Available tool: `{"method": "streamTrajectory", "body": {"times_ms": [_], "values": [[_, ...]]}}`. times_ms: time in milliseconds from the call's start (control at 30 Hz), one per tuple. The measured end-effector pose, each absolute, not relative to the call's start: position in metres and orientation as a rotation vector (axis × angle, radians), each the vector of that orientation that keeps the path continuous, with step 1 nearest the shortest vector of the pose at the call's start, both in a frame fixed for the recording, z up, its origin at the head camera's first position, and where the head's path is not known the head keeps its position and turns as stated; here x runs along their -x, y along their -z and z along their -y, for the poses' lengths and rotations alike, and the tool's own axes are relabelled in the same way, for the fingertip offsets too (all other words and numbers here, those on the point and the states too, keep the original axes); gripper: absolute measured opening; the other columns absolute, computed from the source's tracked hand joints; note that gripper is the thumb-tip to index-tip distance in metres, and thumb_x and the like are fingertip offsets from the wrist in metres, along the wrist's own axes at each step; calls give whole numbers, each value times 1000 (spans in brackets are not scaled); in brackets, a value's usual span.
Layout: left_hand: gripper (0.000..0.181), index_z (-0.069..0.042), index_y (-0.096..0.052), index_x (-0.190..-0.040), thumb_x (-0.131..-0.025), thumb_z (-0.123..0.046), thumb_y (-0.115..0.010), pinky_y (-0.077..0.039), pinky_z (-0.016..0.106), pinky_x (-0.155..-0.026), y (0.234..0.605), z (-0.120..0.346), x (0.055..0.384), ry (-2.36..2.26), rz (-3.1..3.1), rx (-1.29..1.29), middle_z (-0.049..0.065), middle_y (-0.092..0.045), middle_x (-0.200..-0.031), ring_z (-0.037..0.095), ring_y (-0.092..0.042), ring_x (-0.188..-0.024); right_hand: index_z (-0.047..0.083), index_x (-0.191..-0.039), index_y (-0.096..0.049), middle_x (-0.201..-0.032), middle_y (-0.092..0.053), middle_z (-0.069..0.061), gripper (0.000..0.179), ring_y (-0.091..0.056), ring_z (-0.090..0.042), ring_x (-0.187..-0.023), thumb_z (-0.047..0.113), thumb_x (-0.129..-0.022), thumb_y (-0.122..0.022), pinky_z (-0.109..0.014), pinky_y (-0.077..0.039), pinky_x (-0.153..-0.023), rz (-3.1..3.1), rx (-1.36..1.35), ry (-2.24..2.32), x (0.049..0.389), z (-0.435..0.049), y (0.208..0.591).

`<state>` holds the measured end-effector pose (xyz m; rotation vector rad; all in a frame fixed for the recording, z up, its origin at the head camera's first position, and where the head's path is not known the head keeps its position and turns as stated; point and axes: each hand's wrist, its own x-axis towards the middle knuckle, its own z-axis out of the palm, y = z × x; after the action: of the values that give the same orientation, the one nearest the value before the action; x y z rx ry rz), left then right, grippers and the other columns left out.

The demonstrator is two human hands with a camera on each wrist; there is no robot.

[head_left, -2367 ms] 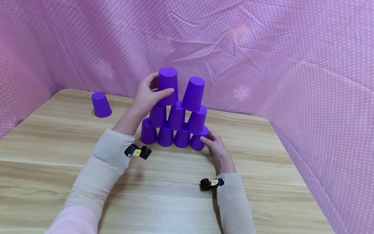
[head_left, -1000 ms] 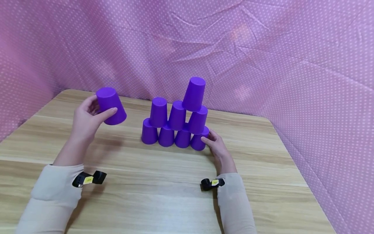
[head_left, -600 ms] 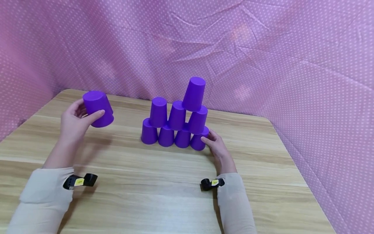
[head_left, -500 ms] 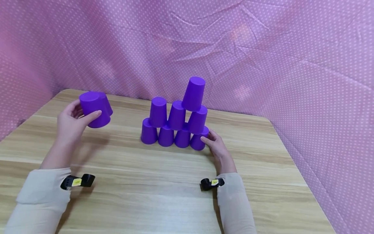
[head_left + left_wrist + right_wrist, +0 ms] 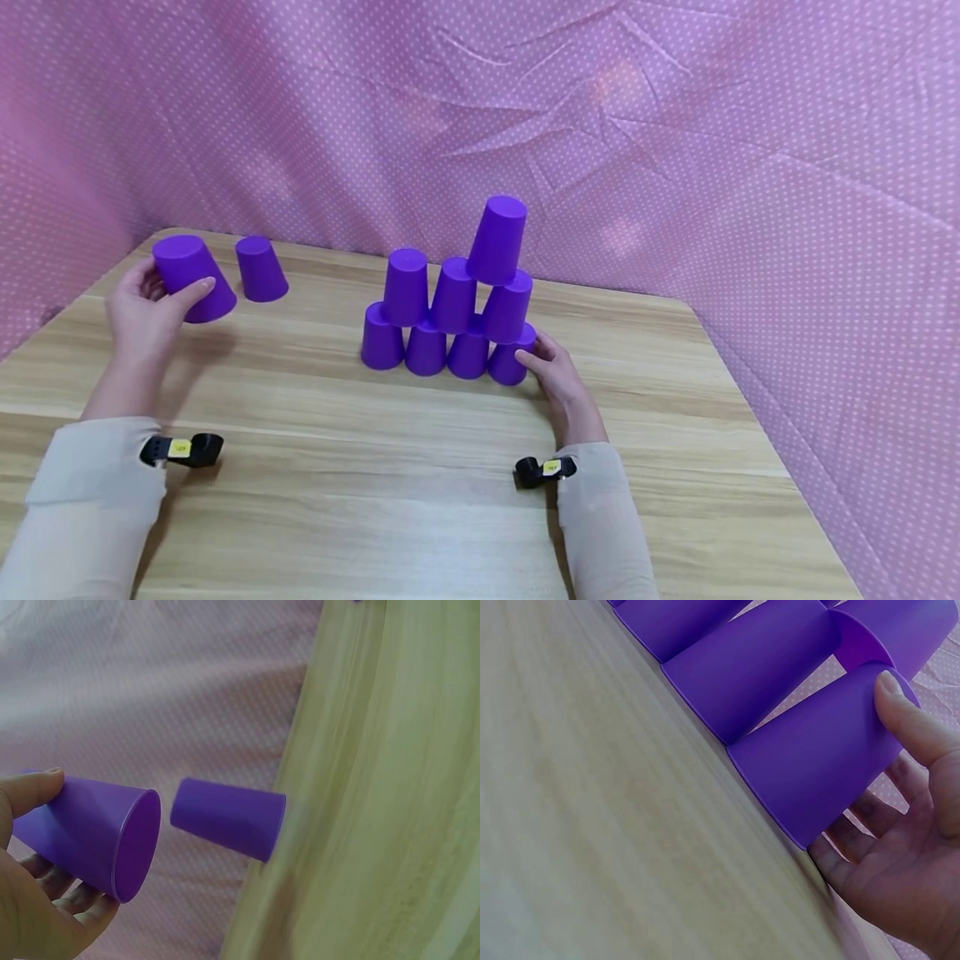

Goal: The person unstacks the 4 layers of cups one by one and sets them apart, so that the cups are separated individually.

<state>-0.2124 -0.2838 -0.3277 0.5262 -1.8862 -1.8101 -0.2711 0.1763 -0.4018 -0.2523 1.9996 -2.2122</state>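
My left hand [image 5: 142, 321] grips an upside-down purple cup [image 5: 193, 279], thumb on its near side, held above the left of the table. In the left wrist view this cup's open rim faces the table. A second purple cup [image 5: 262, 271] stands upside down just right of it. At the centre rises a stack of upside-down purple cups: several in the bottom row, three in the middle row and a single top cup [image 5: 498, 242] on the right. My right hand [image 5: 561, 383] holds the bottom row's rightmost cup [image 5: 506, 362], thumb in front and fingers around its far side.
The wooden table [image 5: 420, 500] runs under everything. Behind it and along its sides hangs a pink dotted cloth [image 5: 720, 167]. A black wrist camera [image 5: 183, 451] sits at the left cuff, another black wrist camera [image 5: 545, 472] at the right cuff.
My left hand has lifted a cup off the stack's top left and carried it leftward, past the lone standing cup. My right hand has stayed at the bottom right cup.
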Motion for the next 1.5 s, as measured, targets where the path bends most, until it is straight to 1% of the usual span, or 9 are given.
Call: {"method": "streamTrajectory", "body": {"times_ms": [133,233,433,600,767,867,1000,1167,1500], "values": [[66,-14,-47,-123,-64,-12,-76,-34,13,-88,334,293,219,1858,1745,-539,-1,-51,-108,7,-46,-99,2,-128,-39,-119,-45,-20,50,-44,-23,-107,-3,-80,-55,-30,-33,-93,-1989,262,2213,270,-177,402],[66,-16,-49,-122,-62,-8,-77,-34,12,-87,334,296,219,1891,1678,-554,-3,-52,-105,6,-46,-96,2,-128,-38,-120,-44,-20,51,-43,-23,-108,-3,-81,-55,-30,-33,-93,-1981,261,2212,270,-178,401],[71,-20,-42,-128,-66,-10,-74,-28,12,-91,336,302,223,1860,1745,-653,-4,-47,-116,5,-42,-105,1,-128,-37,-121,-43,-21,51,-43,-24,-108,-3,-81,-54,-30,-33,-94,-1987,267,2209,268,-181,401],[76,-24,-44,-125,-59,-16,-80,-26,14,-94,374,339,255,1874,1716,-617,-3,-44,-123,7,-39,-110,1,-128,-38,-120,-44,-21,50,-44,-23,-107,-3,-81,-54,-30,-33,-93,-1989,282,2213,268,-181,401],[80,-24,-46,-123,-52,-17,-83,-24,18,-97,411,373,286,1899,1670,-551,-3,-44,-124,8,-37,-113,1,-128,-38,-119,-45,-19,50,-44,-22,-107,-3,-80,-55,-31,-34,-93,-1980,273,2220,268,-181,402],[78,-24,-46,-122,-54,-16,-82,-24,20,-97,410,372,287,1858,1693,-571,-3,-44,-122,8,-38,-111,2,-128,-38,-119,-45,-19,51,-44,-22,-107,-3,-80,-56,-30,-34,-93,-1981,263,2212,268,-181,402],[73,-24,-44,-125,-61,-16,-78,-25,17,-96,389,351,276,1780,1764,-665,-5,-44,-123,6,-38,-110,2,-128,-38,-120,-45,-19,52,-43,-23,-108,-2,-80,-56,-30,-33,-93,-1977,254,2215,268,-182,401],[73,-23,-41,-127,-63,-18,-77,-24,14,-95,367,333,265,1757,1778,-744,-6,-43,-124,3,-38,-110,2,-128,-38,-120,-45,-19,52,-43,-23,-108,-2,-80,-57,-30,-33,-94,-1972,238,2219,270,-183,401],[65,-21,-36,-131,-74,-18,-67,-23,16,-96,363,327,260,1576,1943,-806,-2,-39,-129,4,-34,-113,3,-127,-40,-118,-46,-17,51,-43,-23,-108,0,-80,-58,-30,-34,-93,-1994,224,2202,270,-182,401]]}}
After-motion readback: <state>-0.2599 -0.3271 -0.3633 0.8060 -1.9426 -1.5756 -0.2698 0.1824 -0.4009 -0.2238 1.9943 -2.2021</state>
